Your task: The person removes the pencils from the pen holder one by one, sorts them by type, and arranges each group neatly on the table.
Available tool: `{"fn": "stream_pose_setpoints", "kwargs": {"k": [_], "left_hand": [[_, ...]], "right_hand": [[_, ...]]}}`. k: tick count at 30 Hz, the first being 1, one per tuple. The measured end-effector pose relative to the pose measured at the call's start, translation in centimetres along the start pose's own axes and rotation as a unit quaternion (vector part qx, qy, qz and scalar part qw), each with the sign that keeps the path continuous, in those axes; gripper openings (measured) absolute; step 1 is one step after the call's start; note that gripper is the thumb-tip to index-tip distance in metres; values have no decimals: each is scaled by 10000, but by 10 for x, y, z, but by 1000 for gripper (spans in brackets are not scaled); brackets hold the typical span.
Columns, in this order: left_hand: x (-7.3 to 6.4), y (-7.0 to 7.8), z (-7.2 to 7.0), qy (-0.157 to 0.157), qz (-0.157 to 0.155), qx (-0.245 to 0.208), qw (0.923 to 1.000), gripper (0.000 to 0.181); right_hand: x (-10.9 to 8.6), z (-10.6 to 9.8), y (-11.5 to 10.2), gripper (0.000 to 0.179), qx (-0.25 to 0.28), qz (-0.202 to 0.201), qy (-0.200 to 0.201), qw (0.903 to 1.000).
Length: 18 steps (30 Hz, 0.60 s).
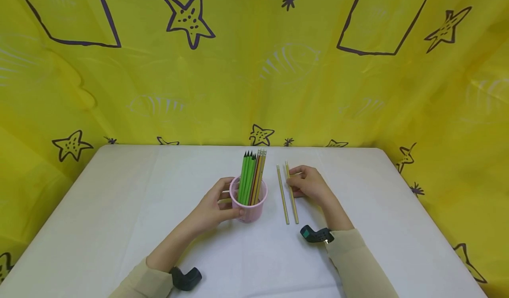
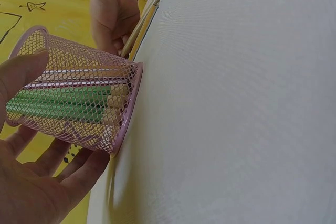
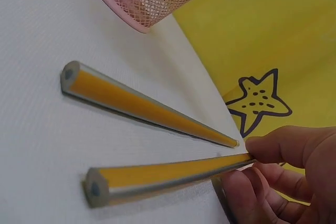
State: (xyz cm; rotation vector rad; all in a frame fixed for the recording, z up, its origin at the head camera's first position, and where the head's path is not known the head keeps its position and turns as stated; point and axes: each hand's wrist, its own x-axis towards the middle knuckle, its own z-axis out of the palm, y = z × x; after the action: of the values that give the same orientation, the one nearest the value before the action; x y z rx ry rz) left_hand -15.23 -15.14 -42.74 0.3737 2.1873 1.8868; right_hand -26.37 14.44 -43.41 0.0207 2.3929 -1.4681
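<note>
Some room separates two pencils [image 1: 283, 196] from cup [image 1: 252, 214] and table edges [image 1: 326, 148].

Seemingly a curtained-off booth: a white-covered table [image 1: 131, 209] spreads beneath the fingers [image 3: 286, 144], and yellow sheeting [image 1: 234, 81] printed with starfish [image 1: 190, 20] and fish [image 1: 292, 61] hangs beyond them and off to either side.

The pink cup [image 1: 254, 210] is showing wiry, metal-looking mesh with glossy edges, the yellow pencils [image 3: 152, 108] are looking like smooth painted wood, the white tablecloth [image 1: 159, 192] is appearing matt and finely woven, the yellow curtain [image 1: 238, 85] is shining like thin plastic, and the sleeves [image 1: 359, 258] are looking like matt cloth.
</note>
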Motion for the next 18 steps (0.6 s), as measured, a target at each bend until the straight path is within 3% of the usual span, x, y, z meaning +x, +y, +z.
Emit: {"fn": "stream_pose_setpoints", "kwargs": {"k": [18], "left_hand": [[1, 0, 0, 23, -48, -10, 10000, 78]], "right_hand": [[-6, -2, -10, 38, -65, 82, 20, 9999]]}}
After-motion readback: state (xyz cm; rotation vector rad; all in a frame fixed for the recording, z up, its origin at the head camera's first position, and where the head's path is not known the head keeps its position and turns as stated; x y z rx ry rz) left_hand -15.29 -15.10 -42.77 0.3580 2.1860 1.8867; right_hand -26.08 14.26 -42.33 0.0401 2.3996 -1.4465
